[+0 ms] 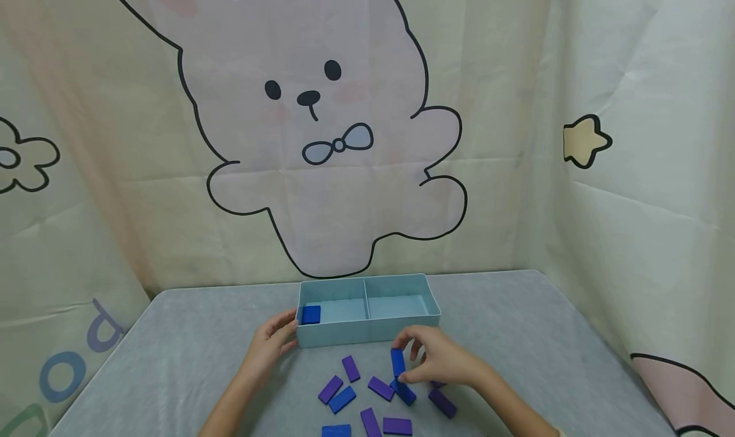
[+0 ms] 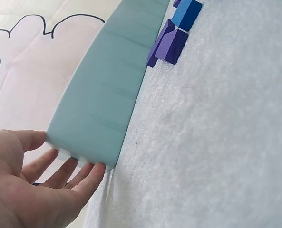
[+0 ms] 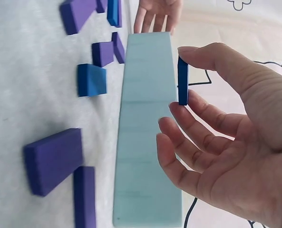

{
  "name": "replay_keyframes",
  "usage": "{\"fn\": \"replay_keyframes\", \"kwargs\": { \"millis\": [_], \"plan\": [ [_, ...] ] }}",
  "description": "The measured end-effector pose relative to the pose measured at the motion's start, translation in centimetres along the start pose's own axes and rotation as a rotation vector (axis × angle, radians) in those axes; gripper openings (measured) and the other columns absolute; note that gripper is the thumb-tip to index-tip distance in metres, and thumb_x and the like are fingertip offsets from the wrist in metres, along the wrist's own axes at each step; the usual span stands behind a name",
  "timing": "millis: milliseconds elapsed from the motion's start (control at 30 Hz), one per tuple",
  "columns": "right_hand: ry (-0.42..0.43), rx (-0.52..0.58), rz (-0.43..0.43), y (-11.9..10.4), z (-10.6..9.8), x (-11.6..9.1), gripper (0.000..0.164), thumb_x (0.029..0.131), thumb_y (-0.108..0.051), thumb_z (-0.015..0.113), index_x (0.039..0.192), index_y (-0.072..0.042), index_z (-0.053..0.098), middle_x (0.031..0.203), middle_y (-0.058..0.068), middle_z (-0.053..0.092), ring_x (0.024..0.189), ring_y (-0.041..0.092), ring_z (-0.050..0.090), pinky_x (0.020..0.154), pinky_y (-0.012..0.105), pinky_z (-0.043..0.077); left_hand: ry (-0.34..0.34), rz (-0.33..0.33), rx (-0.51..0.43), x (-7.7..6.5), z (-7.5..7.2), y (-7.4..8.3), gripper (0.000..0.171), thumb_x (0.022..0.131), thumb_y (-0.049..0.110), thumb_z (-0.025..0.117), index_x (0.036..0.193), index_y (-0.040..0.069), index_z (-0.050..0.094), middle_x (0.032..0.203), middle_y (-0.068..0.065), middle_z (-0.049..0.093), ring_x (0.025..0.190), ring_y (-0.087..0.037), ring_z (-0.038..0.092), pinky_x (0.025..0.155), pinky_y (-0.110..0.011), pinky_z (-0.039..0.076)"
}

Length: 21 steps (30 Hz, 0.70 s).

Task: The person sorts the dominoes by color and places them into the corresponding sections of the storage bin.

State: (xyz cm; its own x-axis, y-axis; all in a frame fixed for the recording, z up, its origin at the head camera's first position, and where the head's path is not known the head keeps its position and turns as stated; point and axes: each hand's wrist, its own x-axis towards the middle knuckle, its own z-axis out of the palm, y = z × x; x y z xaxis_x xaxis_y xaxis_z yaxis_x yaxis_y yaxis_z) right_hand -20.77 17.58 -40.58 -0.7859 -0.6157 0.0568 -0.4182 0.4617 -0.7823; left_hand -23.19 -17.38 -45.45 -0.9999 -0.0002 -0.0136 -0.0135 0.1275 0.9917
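Between its thumb and fingertips my right hand (image 1: 439, 358) pinches a blue block (image 3: 183, 80), held on end above the table in front of the box. My left hand (image 1: 270, 344) is at the left end of the light blue box (image 1: 367, 330), its fingertips on the end wall. Inside the box's left compartment lies one blue block (image 1: 311, 314); a divider separates it from the right compartment. Just below the held block, another blue block (image 1: 405, 393) lies on the table.
Several purple blocks, such as a purple block (image 1: 330, 390) and a darker purple block (image 1: 442, 403), lie scattered on the grey cloth (image 1: 201, 335) before the box. Among them are a blue block (image 1: 342, 399) and another blue block (image 1: 336, 431) nearer the front. A printed curtain (image 1: 494, 60) hangs behind.
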Motion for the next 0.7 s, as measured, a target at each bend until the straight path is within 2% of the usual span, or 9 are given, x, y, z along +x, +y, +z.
{"fn": "replay_keyframes", "kwargs": {
  "millis": [267, 700],
  "plan": [
    [0.021, -0.057, -0.039, -1.0, -0.2, 1.5, 0.038, 0.085, -0.016, 0.087, 0.118, -0.006, 0.070, 0.115, 0.003, 0.070, 0.090, 0.024, 0.064, 0.071, 0.025, 0.057, 0.003, 0.003, 0.012, -0.1, 0.1, 0.1, 0.047, 0.113, 0.020, 0.050, 0.152, -0.006, 0.048, 0.156, -0.029, 0.049, 0.137, -0.043, 0.057, 0.108, -0.053, 0.053],
    [0.071, -0.087, -0.073, -2.9, -0.3, 4.5, 0.039, 0.085, -0.014, 0.087, 0.118, -0.002, 0.070, 0.115, 0.008, 0.071, 0.089, 0.026, 0.064, 0.069, 0.023, 0.056, 0.024, 0.002, 0.025, 0.0, 0.2, 0.0, 0.048, 0.114, 0.022, 0.050, 0.153, -0.006, 0.048, 0.156, -0.030, 0.049, 0.138, -0.044, 0.055, 0.107, -0.052, 0.055]
  ]
}}
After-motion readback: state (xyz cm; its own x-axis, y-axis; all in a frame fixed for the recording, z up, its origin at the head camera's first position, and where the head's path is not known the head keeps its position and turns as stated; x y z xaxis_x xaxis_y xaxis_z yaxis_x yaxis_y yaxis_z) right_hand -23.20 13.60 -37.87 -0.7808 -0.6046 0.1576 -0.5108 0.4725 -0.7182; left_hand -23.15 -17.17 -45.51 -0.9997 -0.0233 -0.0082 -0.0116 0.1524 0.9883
